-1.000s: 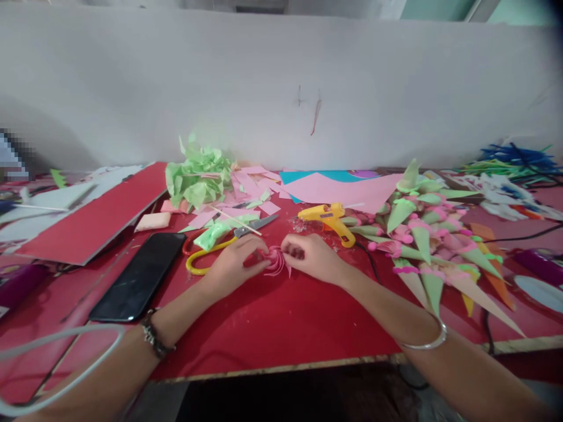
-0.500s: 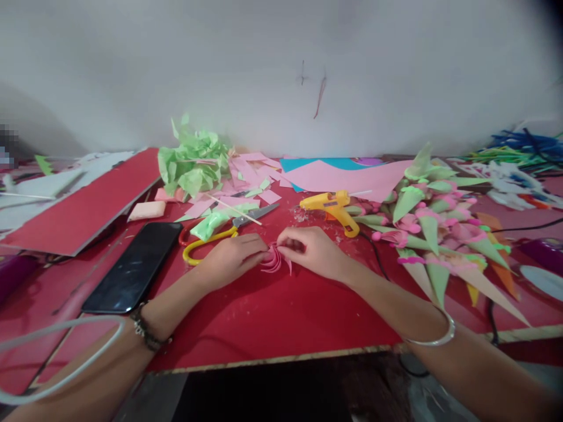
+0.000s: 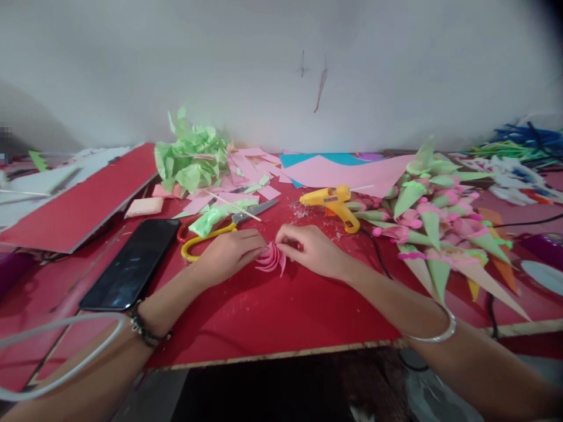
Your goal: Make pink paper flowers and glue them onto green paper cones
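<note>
Between my two hands is a pink paper piece cut into curled strips (image 3: 271, 259), held just over the red tabletop (image 3: 281, 316). My left hand (image 3: 233, 252) pinches its left side with closed fingers. At its upper right, my right hand (image 3: 310, 249) grips it between thumb and fingertips, and the fingers partly hide it. Scissors with yellow and red handles (image 3: 206, 235) lie just beyond my left hand. Past my right hand a yellow hot glue gun (image 3: 332, 204) rests on its side, bits of dried glue beside its nozzle.
A black phone (image 3: 132, 264) lies left of my left forearm. Crumpled green paper (image 3: 193, 155), pink paper scraps (image 3: 248, 167) and a pink sheet (image 3: 347, 173) line the back. Several paper cones with pink trims (image 3: 433, 223) are heaped at right. A red board (image 3: 83, 199) leans at left.
The curled pink strips have shifted slightly left and fanned out wider between my fingers. Both hands keep their pinch. The whole view has tilted a little.
</note>
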`<state>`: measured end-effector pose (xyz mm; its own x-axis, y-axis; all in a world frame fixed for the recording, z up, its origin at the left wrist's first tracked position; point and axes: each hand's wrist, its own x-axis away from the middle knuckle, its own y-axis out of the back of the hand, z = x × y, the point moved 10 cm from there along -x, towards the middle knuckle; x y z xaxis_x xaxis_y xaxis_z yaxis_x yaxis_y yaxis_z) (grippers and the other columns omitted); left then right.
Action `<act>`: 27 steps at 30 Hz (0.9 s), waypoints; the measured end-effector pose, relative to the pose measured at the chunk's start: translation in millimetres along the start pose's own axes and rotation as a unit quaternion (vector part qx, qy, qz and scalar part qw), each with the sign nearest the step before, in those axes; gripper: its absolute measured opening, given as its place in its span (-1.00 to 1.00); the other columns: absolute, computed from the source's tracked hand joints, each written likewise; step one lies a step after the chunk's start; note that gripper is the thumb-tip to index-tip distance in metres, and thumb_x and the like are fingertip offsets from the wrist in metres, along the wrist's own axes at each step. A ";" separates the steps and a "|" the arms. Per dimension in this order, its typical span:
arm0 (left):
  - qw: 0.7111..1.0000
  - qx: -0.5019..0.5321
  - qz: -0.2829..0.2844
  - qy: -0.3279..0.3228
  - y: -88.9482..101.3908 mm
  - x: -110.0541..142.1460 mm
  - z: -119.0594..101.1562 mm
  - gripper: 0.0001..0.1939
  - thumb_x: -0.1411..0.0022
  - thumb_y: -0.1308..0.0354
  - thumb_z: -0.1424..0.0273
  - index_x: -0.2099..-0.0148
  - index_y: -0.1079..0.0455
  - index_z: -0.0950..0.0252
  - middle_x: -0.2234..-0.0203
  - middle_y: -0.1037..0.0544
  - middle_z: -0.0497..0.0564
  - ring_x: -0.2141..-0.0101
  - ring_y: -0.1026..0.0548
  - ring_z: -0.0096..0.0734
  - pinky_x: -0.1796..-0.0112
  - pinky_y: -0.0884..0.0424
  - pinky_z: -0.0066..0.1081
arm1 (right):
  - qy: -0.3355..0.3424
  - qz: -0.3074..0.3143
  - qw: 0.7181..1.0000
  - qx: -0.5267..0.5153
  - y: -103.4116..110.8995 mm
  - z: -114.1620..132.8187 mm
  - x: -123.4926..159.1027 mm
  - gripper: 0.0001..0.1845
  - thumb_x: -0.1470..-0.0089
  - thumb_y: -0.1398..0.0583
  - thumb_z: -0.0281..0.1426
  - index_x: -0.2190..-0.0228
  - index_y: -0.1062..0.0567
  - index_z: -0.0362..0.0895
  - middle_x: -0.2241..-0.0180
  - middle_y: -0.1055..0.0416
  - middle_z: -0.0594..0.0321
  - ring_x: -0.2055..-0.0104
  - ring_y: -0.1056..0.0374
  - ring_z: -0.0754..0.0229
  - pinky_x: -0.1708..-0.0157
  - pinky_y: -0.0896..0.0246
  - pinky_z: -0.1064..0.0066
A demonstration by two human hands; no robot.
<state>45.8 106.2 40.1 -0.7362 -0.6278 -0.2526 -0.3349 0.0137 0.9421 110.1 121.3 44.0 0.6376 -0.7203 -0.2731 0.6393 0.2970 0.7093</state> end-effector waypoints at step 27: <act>0.999 -0.009 -0.033 0.016 1.4 0.2 5.0 -0.70 -0.26 0.15 0.34 0.42 -0.31 0.30 0.51 -0.38 -0.02 0.45 -0.33 -0.46 0.42 -0.17 -0.50 | 0.048 0.023 0.998 0.013 -0.8 9.8 -1.1 -0.87 -0.06 -0.02 -0.49 0.47 -0.32 -0.15 0.48 -0.31 0.31 0.45 -0.19 0.34 0.40 -0.03 0.53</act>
<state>42.2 110.0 40.3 -0.6933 -0.6517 -0.3076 -0.3715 -0.0425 0.9274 104.7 115.7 50.1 0.7049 -0.6425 -0.3007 0.5979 0.3102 0.7391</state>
